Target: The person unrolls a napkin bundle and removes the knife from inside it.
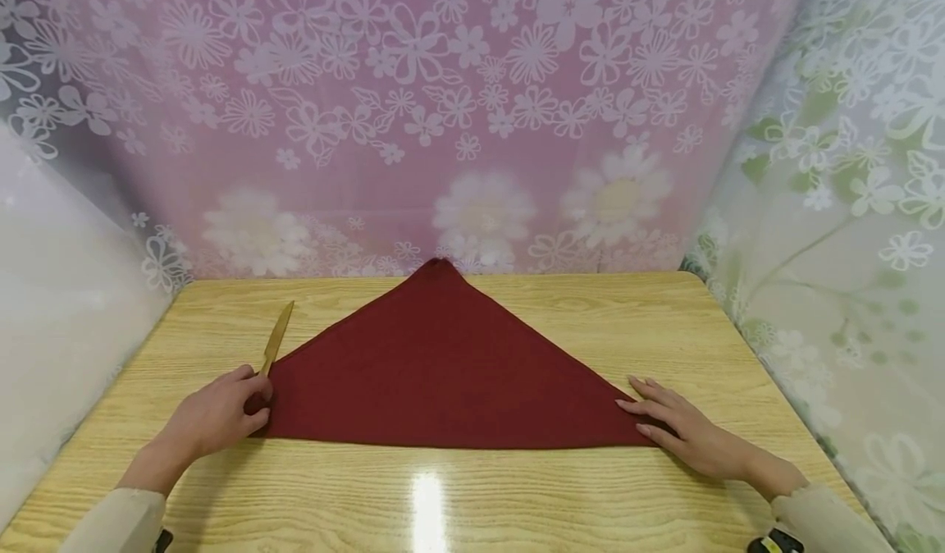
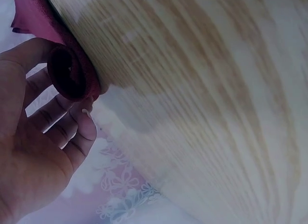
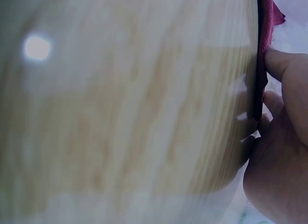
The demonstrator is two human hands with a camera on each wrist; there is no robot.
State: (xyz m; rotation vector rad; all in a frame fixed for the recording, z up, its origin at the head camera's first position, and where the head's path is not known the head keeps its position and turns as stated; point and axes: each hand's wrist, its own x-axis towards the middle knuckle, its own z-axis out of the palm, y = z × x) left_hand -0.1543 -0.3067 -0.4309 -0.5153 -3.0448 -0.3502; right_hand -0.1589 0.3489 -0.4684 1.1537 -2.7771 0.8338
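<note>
A dark red cloth napkin (image 1: 443, 372) lies as a flat triangle, its peak pointing away from me and its long side towards me. At its left corner my left hand (image 1: 221, 409) grips the cloth between thumb and fingers. In the left wrist view that end of the napkin (image 2: 82, 70) shows as a roll inside the curled fingers. My right hand (image 1: 687, 434) rests on the right corner with its fingers extended over the cloth. Just past the left hand is a gold knife (image 1: 279, 330), blade pointing away; the hand and cloth partly hide its handle.
Everything lies on a light wood-grain table (image 1: 546, 495) with a bright reflection near its front. A pink flowered curtain (image 1: 472, 110) hangs along the back edge, and pale flowered sheets (image 1: 849, 290) stand at both sides.
</note>
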